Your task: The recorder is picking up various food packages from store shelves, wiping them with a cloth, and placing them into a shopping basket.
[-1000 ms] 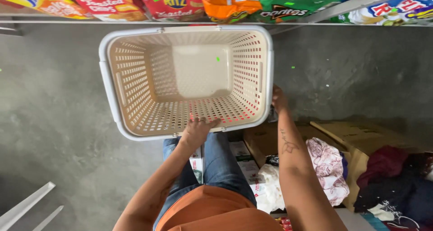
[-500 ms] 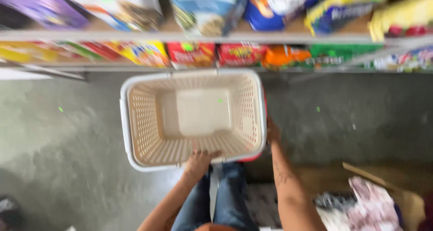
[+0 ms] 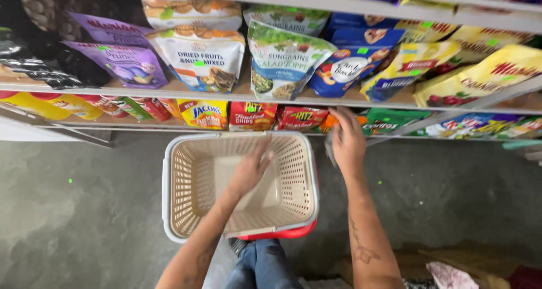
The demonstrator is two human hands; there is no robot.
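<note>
Grey metal shelves (image 3: 237,91) full of colourful snack bags run across the top of the frame, above a grey concrete floor (image 3: 84,210). The beige plastic basket with holes (image 3: 186,182) sits in the lower middle, and the left hand (image 3: 251,167) hovers over it, fingers loose and holding nothing. The right hand (image 3: 347,142) reaches up just right of the basket, near a red snack bag (image 3: 299,118) on the lower shelf; I cannot tell if it grips anything.

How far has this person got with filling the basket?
Hardly started. The beige basket looks empty. The left hand is raised over it, and the right hand reaches toward the snack packs on the lower shelf. Nothing is picked yet.
</note>
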